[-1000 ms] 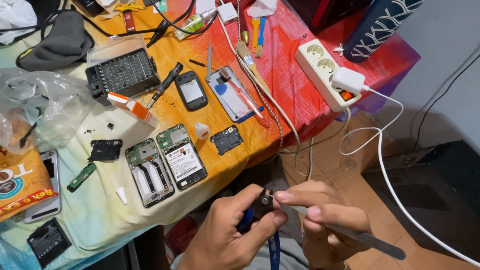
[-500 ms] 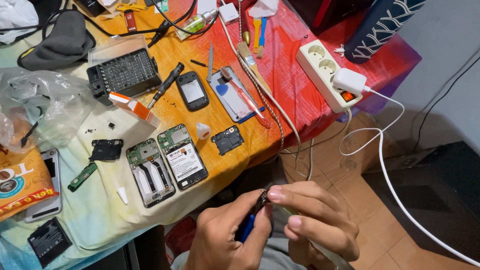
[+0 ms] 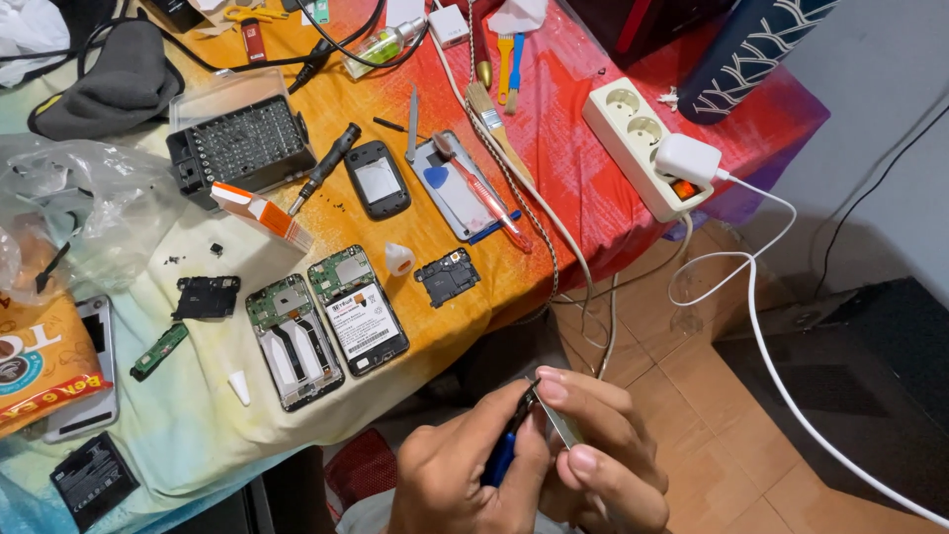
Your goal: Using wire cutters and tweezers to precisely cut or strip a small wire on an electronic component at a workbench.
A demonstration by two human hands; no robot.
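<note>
Below the table's (image 3: pixel 554 148) cloth-covered edge, the left hand (image 3: pixel 465 475) pinches a blue-handled tool (image 3: pixel 502 453), while the right hand's (image 3: pixel 603 455) grip presses a thin flat metal strip (image 3: pixel 560 425) against its tip. Up from them, two opened phones (image 3: pixel 326 321) show green boards, and beyond those a black plastic case (image 3: pixel 237 143) holds rows of screwdriver bits.

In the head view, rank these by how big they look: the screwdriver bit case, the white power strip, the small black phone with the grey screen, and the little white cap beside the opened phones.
1. Screwdriver bit case
2. White power strip, narrower; it lies farther from the camera, so this order is unsure
3. Small black phone
4. Little white cap, clearly smallest
</note>
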